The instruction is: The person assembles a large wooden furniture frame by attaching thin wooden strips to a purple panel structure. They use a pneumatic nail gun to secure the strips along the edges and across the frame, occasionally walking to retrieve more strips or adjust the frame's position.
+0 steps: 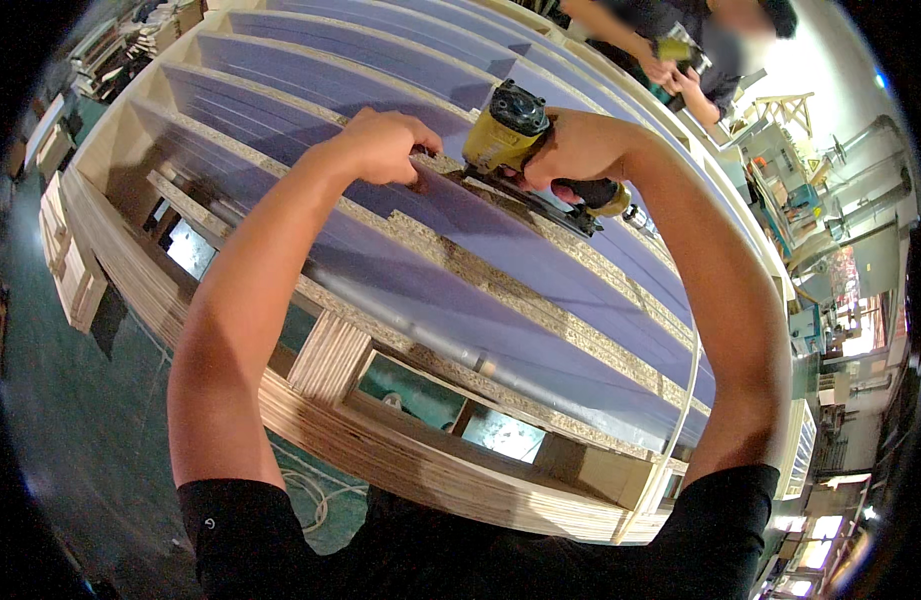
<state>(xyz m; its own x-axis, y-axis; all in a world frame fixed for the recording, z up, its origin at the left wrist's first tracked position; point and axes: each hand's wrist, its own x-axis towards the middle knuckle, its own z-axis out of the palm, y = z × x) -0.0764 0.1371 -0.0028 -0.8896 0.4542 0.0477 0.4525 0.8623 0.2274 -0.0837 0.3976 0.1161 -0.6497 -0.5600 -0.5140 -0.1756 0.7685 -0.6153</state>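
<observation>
Two bare hands above one large wooden frame: in the right hand, gripped by the handle, one yellow-and-black nail gun, low over a chipboard slat near mid-frame, just right of the left hand. On that left side, fingers curled in at a chipboard edge, impossible to tell whether pinching or merely resting. Across the frame, at least five such slats, roughly side by side; in the bays between, violet-blue sheeting; along the near side, one layered plywood block beside openings with green floor in view below. Near the right forearm, one pale hose; on the floor, one loose coil of cord. Beyond the far side, one co-worker, both hands around one yellow-and-black tool.
</observation>
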